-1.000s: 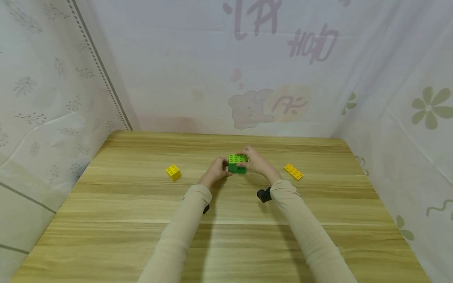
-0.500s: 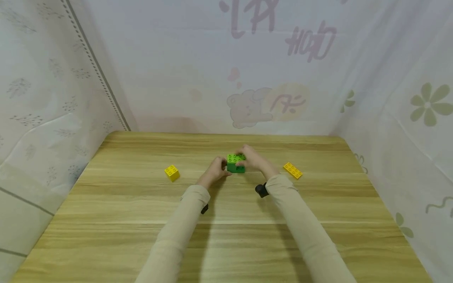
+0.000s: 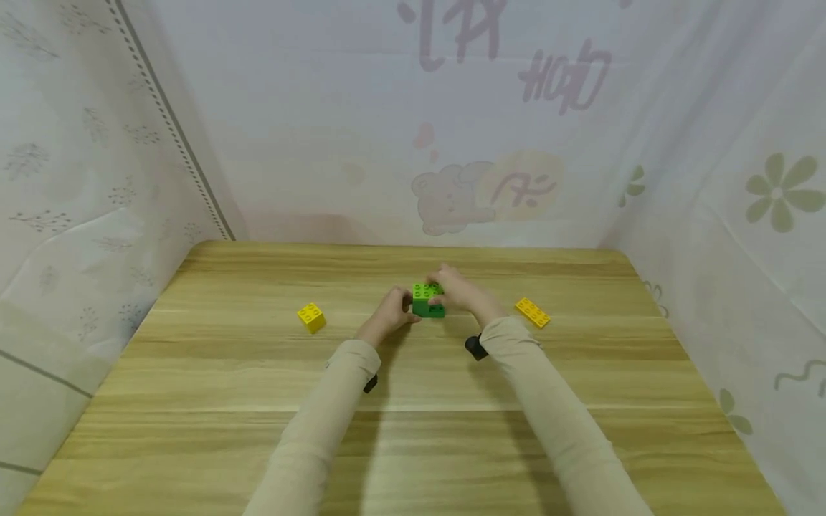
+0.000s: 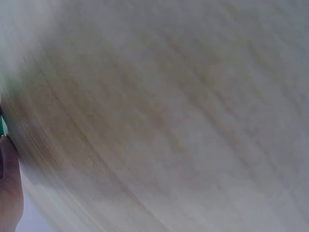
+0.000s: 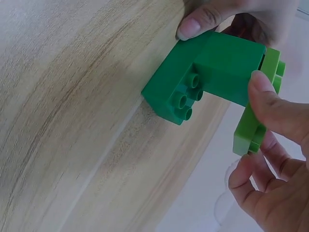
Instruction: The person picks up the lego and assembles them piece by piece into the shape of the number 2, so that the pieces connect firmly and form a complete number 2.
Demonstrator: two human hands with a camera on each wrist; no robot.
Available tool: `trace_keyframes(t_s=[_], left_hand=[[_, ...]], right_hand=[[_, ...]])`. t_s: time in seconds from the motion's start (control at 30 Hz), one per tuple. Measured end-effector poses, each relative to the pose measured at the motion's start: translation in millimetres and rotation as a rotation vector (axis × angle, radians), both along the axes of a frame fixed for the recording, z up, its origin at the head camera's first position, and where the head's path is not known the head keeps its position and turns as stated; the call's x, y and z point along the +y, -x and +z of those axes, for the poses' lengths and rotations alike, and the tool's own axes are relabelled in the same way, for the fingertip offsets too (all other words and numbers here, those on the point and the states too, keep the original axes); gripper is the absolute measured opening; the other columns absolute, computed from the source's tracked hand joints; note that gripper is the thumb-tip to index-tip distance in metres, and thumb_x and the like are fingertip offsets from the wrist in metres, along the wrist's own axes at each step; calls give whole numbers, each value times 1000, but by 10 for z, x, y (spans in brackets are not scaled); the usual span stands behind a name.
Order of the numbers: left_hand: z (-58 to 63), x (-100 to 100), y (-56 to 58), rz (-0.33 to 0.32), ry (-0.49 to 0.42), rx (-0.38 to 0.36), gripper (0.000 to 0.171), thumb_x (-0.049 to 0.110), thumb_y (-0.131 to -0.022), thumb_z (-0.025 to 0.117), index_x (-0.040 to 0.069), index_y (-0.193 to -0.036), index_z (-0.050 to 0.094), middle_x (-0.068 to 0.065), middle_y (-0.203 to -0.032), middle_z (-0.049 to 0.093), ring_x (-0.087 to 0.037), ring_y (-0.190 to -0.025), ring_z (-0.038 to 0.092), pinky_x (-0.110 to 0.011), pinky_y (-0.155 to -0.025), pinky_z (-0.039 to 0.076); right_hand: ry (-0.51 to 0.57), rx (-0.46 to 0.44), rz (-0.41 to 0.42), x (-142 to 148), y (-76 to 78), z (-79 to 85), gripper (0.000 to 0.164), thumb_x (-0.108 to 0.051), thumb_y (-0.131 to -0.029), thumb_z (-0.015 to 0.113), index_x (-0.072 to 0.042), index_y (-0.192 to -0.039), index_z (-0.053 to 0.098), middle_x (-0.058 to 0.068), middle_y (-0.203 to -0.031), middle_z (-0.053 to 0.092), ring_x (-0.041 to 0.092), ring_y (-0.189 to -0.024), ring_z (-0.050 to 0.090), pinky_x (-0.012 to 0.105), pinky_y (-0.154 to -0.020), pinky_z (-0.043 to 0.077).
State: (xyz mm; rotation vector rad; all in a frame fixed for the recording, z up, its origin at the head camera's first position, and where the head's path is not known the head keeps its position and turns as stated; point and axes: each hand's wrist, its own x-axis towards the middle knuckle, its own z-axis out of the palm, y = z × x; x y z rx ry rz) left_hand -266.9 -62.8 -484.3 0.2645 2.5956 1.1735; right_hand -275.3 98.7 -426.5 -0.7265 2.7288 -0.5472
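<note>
A long dark green brick [image 5: 161, 79] lies on the table, with a squarer dark green brick [image 5: 231, 67] standing on one end of it. Bare studs show on its other end. Across the top lies a light green plate [image 5: 247, 126] that overhangs those studs; a thin dark gap shows beside it. My right hand [image 3: 459, 292] pinches the overhanging plate between thumb and fingers. From the left side, my left hand [image 3: 389, 315] grips the dark green bricks, its thumb low on the long one. The left wrist view catches only a thumb [image 4: 9, 179] and a green sliver.
A yellow square brick [image 3: 312, 317] sits on the wooden table [image 3: 413, 444] to the left. To the right lies a flat yellow plate [image 3: 532, 312] with studs up. Printed cloth [image 3: 361, 129] hangs behind the table and at both sides.
The head view has shifted slightly. Both hands keep their hold on the green bricks, almost unmoved, and the yellow pieces stay where they were.
</note>
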Motion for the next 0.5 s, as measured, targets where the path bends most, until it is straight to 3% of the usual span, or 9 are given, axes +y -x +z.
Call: trace_keyframes(t_s=[0.3, 0.5], left_hand=[[27, 1, 14, -2, 5, 31, 42, 2, -77, 70, -8, -114, 52, -18, -112, 54, -24, -98, 50, -37, -92, 44], [-21, 6, -7, 3, -3, 10, 44, 3, -78, 69, -8, -116, 51, -19, -114, 54, -27, -103, 51, -38, -93, 44]], right_hand=[[-3, 26, -3, -12, 2, 1, 38, -14, -85, 64, 0, -119, 55, 17, -117, 48, 28, -109, 45, 41, -96, 42], [182, 33, -56, 87, -62, -198, 41, -17, -85, 64, -1, -122, 54, 18, -118, 48, 29, -107, 46, 42, -92, 43]])
